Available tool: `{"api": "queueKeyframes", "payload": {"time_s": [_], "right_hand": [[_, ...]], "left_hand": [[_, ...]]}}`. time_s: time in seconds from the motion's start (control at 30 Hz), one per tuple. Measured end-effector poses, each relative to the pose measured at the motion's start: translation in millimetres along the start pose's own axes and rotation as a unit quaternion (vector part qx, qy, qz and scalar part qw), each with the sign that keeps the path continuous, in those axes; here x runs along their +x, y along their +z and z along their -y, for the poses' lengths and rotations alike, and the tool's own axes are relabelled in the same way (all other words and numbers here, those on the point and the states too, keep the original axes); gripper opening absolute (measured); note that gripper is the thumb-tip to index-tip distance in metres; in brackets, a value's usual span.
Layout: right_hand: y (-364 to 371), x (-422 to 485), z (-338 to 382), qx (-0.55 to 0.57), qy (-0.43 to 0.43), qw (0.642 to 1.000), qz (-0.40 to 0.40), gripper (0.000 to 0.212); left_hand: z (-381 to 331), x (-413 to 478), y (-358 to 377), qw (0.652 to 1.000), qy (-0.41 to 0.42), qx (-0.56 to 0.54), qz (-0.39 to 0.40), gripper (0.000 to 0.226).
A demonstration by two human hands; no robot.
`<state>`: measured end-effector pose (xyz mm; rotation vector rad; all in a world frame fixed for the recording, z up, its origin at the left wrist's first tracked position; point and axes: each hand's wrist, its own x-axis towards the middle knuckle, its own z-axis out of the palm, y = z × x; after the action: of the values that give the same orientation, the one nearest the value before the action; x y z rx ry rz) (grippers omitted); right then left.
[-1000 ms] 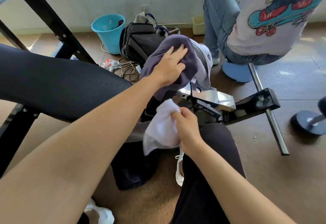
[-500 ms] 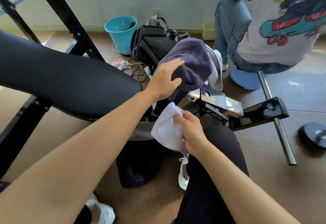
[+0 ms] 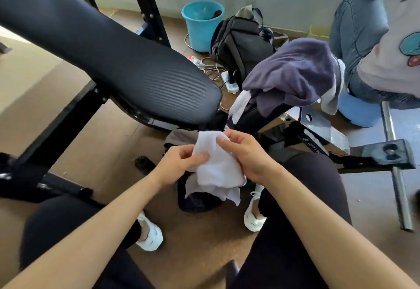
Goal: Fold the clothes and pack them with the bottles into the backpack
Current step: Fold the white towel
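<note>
A small white cloth (image 3: pixel 216 166) hangs between my knees, bunched and partly folded. My left hand (image 3: pixel 179 166) pinches its left edge and my right hand (image 3: pixel 245 154) grips its right side. Below it on the floor sits a dark open bag (image 3: pixel 200 200), mostly hidden by the cloth. A purple garment (image 3: pixel 293 70) lies draped over the end of the exercise bench, with white and grey cloth (image 3: pixel 241 104) showing under it. A black backpack (image 3: pixel 241 43) stands against the wall further back. No bottles are visible.
The padded black bench (image 3: pixel 109 45) runs across the left. A blue bucket (image 3: pixel 202 25) and cables with a power strip (image 3: pixel 229 81) lie by the wall. A seated person (image 3: pixel 372 38) is at the right, beside the bench's metal foot bar (image 3: pixel 395 175).
My left hand left the purple garment and came down to the white cloth, which both hands now hold. The view tilted downward.
</note>
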<state>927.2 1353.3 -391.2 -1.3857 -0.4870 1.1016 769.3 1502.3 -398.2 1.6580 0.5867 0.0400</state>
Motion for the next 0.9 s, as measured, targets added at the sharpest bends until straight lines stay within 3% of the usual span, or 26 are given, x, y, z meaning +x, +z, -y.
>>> {"api": "queueKeyframes", "payload": {"time_s": [0.1, 0.2, 0.3, 0.4, 0.43, 0.5, 0.6, 0.7, 0.83, 0.9], "right_hand": [[15, -3, -17, -0.071, 0.026, 0.996, 0.052, 0.019], [24, 2, -36, -0.207, 0.034, 0.976, 0.065, 0.019], [26, 15, -55, -0.326, 0.014, 0.945, -0.012, 0.008], [30, 17, -59, -0.345, -0.035, 0.930, -0.122, 0.010], [33, 15, -60, -0.331, -0.036, 0.936, -0.111, 0.015], [49, 4, -62, -0.303, -0.009, 0.953, -0.013, 0.019], [75, -8, -79, -0.344, -0.001, 0.933, 0.104, 0.037], [92, -4, -95, -0.370, -0.027, 0.924, 0.089, 0.046], [92, 10, -104, -0.376, -0.042, 0.923, 0.064, 0.021], [87, 14, -102, -0.383, -0.043, 0.919, 0.081, 0.018]], "left_hand": [[20, -29, -12, 0.999, -0.032, 0.026, 0.006, 0.045], [43, -50, -9, 0.995, -0.092, -0.007, 0.033, 0.020], [53, -52, -8, 0.994, -0.111, -0.021, -0.002, 0.025], [56, -46, -19, 0.987, -0.126, -0.073, -0.072, 0.034], [58, -45, -24, 0.983, -0.133, -0.094, -0.086, 0.036], [61, -44, -29, 0.979, -0.142, -0.116, -0.094, 0.038], [56, -44, -27, 0.972, -0.150, -0.160, -0.090, 0.043], [48, -44, -26, 0.961, -0.144, -0.225, -0.072, 0.043], [44, -49, -36, 0.938, -0.160, -0.301, -0.061, 0.061], [44, -52, -41, 0.929, -0.163, -0.329, -0.052, 0.069]]}}
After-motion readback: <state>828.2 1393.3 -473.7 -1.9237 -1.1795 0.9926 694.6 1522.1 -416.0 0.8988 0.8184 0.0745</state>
